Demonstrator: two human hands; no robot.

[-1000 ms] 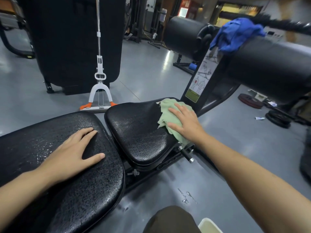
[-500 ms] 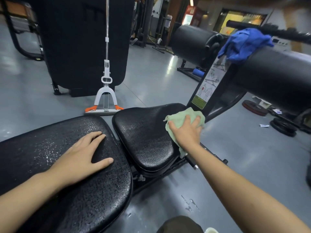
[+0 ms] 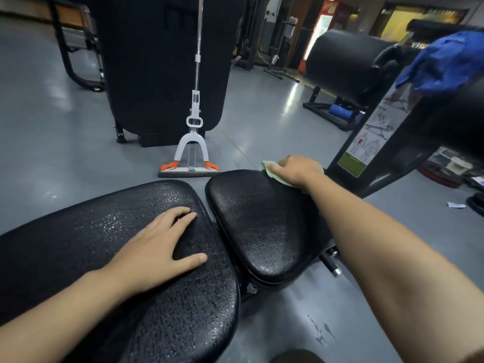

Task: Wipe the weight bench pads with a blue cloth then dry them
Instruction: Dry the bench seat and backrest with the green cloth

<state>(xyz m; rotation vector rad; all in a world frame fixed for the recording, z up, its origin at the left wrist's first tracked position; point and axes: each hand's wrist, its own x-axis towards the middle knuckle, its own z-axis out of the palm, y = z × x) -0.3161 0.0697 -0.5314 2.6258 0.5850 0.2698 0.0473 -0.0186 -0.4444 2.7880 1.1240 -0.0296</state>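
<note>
Green cloth [image 3: 275, 176] bunched under curled right hand [image 3: 296, 170] at seat pad [image 3: 262, 226] far edge, drying. Left hand [image 3: 159, 247] spread flat on back pad [image 3: 104, 297], likely bracing.

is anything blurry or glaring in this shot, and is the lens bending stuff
Head view: the crumpled blue cloth at upper right is smeared with blur; ceiling lights glare off the glossy grey floor; wet specks glint on the textured black bench pad; wide-angle distortion bows the edges.
</note>
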